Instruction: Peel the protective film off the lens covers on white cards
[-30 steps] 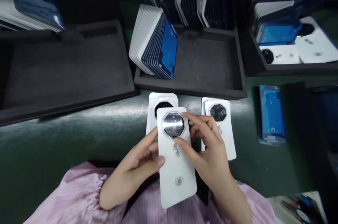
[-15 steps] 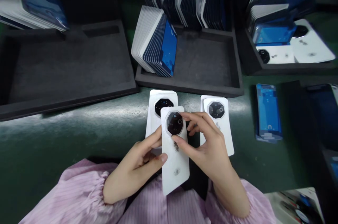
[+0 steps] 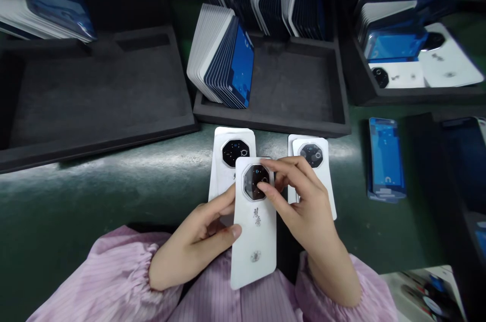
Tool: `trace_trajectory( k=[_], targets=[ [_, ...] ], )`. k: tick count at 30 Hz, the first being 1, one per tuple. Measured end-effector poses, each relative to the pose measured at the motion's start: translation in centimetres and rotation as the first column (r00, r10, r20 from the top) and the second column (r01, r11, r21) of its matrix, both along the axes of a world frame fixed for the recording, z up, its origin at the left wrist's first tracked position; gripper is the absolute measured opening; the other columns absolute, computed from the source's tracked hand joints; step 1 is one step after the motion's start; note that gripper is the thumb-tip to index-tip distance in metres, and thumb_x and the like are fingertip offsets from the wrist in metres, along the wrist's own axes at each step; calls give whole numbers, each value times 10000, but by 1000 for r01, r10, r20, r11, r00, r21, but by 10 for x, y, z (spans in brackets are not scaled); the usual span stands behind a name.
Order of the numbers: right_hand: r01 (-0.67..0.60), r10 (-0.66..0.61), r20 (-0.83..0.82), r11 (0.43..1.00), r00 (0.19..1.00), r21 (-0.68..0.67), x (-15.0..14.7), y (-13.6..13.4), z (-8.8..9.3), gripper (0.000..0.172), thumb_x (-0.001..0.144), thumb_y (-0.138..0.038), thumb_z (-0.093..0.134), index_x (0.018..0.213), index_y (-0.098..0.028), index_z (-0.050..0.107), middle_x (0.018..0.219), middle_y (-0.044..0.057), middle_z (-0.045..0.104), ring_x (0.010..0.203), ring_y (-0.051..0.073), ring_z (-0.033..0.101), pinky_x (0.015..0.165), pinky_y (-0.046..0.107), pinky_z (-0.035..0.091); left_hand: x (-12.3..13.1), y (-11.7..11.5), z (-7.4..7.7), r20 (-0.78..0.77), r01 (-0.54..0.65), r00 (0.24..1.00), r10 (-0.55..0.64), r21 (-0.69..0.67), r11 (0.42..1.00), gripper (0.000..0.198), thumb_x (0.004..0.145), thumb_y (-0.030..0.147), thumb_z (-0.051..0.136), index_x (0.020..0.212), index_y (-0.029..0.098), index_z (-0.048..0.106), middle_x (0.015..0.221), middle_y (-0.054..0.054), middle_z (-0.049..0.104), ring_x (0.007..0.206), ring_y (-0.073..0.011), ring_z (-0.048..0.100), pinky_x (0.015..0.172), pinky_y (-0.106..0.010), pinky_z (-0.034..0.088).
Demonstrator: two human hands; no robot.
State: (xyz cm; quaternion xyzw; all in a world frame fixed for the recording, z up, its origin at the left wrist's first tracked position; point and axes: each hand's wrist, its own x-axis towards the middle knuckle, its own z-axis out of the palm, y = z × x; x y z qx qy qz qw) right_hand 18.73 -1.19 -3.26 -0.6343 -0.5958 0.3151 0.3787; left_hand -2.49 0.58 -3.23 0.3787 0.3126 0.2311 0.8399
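A white phone back panel (image 3: 255, 241) with a dark octagonal camera patch and small dark markings is held upright in front of the body. My left hand (image 3: 197, 241) grips its left edge, thumb on the front face. The fingers of my right hand (image 3: 304, 200) touch its top right corner, and the thumb lies over the camera patch. Behind it, a stack of similar white panels (image 3: 222, 175) rests on the green table. To the right of my right hand lies another small stack of white panels (image 3: 327, 180), whose camera patch looks greyer.
Black trays stand at the left (image 3: 102, 84), centre (image 3: 296, 84) and right (image 3: 425, 95). A leaning row of panels (image 3: 224, 64) fills the centre tray's left side. Blue-filmed pieces (image 3: 386, 160) lie on the table (image 3: 152, 180) at right.
The held panel has turned slightly and shifted a little right and down. My right thumb has moved from below the camera patch onto it.
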Motion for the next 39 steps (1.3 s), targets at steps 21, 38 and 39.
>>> trace_trajectory(
  k=[21, 38, 39],
  targets=[
    [-17, -1, 130, 991, 991, 133, 1, -8, 10, 501, 865, -318, 808, 1303, -273, 571, 1042, 20, 576, 859, 153, 601, 770, 292, 608, -12, -17, -12, -267, 66, 964, 6, 261, 963, 580, 1032, 266, 628, 1547, 474, 463, 1391, -35, 713, 982, -208, 682, 889, -291, 607],
    [-136, 135, 22, 987, 991, 87, 8, -9, 9, 430, 987, -126, 628, 1372, -310, 569, 931, -6, 533, 781, 123, 579, 727, 249, 565, -13, -27, -2, -344, -81, 921, 185, 296, 952, 514, 964, 292, 730, 1364, 597, 625, 1364, 116, 730, 1070, -142, 681, 898, -128, 562],
    [-154, 152, 22, 985, 988, 82, 8, -9, 9, 411, 997, -122, 612, 1360, -311, 576, 933, -6, 526, 797, 120, 578, 744, 242, 560, -14, -27, -1, -348, -77, 919, 184, 301, 950, 531, 957, 269, 733, 1361, 598, 627, 1360, 124, 732, 1066, -137, 686, 891, -118, 560]
  ],
)
